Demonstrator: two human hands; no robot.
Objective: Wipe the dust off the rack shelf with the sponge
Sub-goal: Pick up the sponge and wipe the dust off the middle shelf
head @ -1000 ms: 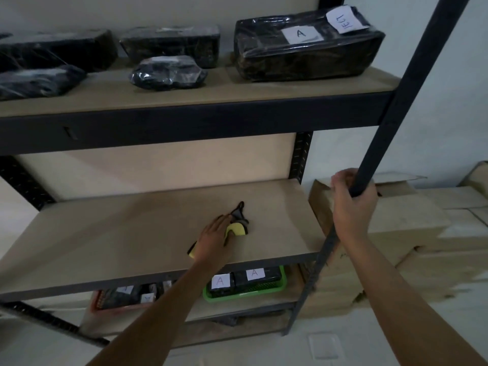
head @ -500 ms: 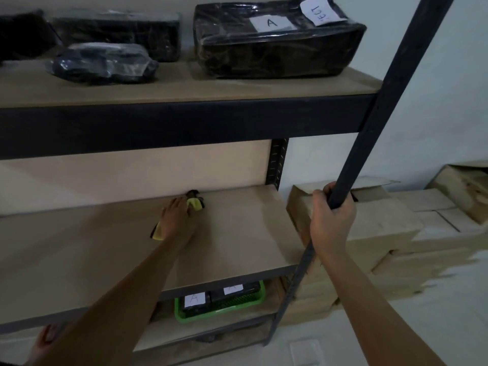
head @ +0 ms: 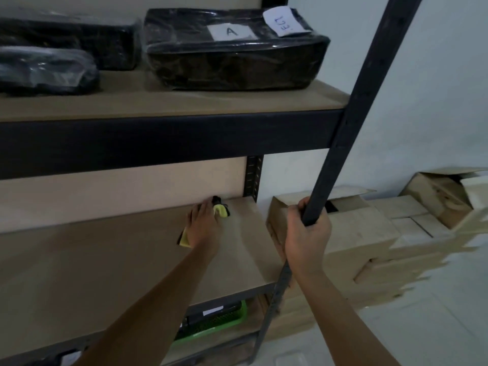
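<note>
Sponge (head: 221, 210): yellow, pressed flat on the shelf (head: 105, 260) under the left hand (head: 203, 228) at the far right rear, long axis running front-left to back-right. Right hand (head: 307, 233) clamped around the post (head: 351, 122). Wiping mid-course by judgement; dust not discernible, near and left shelf area probably remaining.

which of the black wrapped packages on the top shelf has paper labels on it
The large black plastic-wrapped package farthest right, nearest the front post; the others show no labels.

Sponge (head: 220, 211) yellow with black; shelf board (head: 105, 260) plain tan; rack post (head: 351, 122) black; wrapped bundle (head: 232, 59) glossy black, white labels; basket (head: 219, 320) green; cartons (head: 369, 233) pale brown
</note>
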